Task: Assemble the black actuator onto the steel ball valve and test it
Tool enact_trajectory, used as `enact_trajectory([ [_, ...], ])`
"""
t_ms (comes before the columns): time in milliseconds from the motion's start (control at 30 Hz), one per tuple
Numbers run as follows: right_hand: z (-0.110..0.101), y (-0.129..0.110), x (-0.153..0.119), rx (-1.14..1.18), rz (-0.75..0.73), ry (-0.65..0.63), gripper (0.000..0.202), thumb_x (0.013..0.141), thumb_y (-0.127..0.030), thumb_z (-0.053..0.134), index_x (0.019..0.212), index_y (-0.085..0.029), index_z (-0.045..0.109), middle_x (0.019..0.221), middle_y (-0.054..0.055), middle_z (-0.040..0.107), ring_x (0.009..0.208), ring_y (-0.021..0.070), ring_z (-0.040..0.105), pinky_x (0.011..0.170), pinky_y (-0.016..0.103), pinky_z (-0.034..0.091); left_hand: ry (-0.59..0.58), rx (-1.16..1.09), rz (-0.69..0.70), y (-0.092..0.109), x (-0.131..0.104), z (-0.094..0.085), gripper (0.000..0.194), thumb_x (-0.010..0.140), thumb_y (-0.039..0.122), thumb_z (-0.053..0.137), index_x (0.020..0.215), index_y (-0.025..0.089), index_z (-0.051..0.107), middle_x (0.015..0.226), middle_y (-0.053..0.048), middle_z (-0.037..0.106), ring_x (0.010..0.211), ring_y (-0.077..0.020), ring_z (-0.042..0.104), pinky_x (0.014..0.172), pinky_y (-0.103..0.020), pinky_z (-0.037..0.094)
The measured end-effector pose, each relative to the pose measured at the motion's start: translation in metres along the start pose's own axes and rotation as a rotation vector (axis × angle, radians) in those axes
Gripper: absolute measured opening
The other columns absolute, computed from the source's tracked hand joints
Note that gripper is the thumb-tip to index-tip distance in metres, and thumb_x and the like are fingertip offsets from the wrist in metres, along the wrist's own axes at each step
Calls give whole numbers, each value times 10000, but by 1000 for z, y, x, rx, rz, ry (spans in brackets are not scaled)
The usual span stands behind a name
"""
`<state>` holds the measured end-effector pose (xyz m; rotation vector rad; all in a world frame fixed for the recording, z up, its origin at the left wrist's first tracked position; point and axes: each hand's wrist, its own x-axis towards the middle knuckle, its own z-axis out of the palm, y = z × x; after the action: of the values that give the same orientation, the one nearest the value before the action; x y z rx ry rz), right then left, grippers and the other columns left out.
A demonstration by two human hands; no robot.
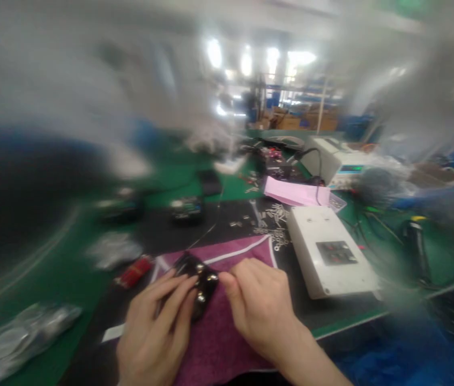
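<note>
A small black device (pixel 206 294) with several shiny round metal parts on its face is tilted above the purple cloth (pixel 218 343). My left hand (pixel 156 321) grips it from the left, fingers laid across its face. My right hand (pixel 257 300) is closed in a pinch at the device's right corner, thumb tip close to one of the round parts. Whatever those fingers pinch is hidden or too small to name. The cloth has white edging and lies on a black mat (pixel 150 233).
Right of the cloth stands a white box (pixel 331 257) with a dark panel. Loose screws (pixel 277 217) and a wrench (pixel 255 212) lie behind the cloth. A red cylinder (pixel 134 272) and plastic bags (pixel 25 335) are at left. A bench instrument (pixel 337 163) with a green display stands behind.
</note>
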<state>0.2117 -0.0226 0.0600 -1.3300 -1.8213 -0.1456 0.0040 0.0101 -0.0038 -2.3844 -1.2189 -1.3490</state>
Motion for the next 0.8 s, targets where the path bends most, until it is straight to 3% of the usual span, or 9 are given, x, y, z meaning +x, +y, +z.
enact_trajectory([
  [100, -2, 3, -3, 75, -12, -15, 331, 1093, -213, 506, 766, -189, 457, 693, -20, 455, 612, 125, 419, 620, 345, 246, -7, -18, -45, 5, -4, -4, 370, 945, 111, 714, 1284, 258, 697, 1227, -65, 687, 1211, -268, 649, 1065, -424, 530],
  [267, 0, -6, -8, 39, 35, 30, 396, 1082, -194, 535, 712, -191, 393, 633, -50, 346, 525, 92, 338, 586, 338, 228, -27, -56, -107, 17, -1, -4, 399, 955, 79, 690, 1311, 258, 681, 1235, -73, 678, 1260, -269, 622, 1095, -447, 533],
  [567, 3, -18, -9, -151, 38, 65, 434, 1094, -207, 504, 663, -193, 457, 559, -39, 363, 472, 104, 358, 542, 334, 243, -16, -143, -161, 22, 0, -8, 405, 939, 64, 711, 1304, 235, 672, 1244, -65, 677, 1279, -248, 612, 1122, -445, 544],
  [700, -8, -12, -4, -50, -8, -53, 442, 1105, -242, 482, 669, -201, 419, 559, -46, 378, 459, 89, 361, 534, 312, 262, -8, -198, -171, 22, 0, -10, 405, 942, 69, 710, 1308, 232, 658, 1235, -68, 677, 1278, -251, 612, 1124, -455, 543],
  [800, -26, -2, -1, 0, -55, -114, 388, 1106, -283, 478, 728, -202, 493, 584, -43, 443, 471, 91, 413, 550, 278, 326, -1, -247, -212, 23, -1, -11, 400, 944, 89, 720, 1315, 213, 636, 1260, -83, 654, 1290, -251, 604, 1134, -449, 537],
])
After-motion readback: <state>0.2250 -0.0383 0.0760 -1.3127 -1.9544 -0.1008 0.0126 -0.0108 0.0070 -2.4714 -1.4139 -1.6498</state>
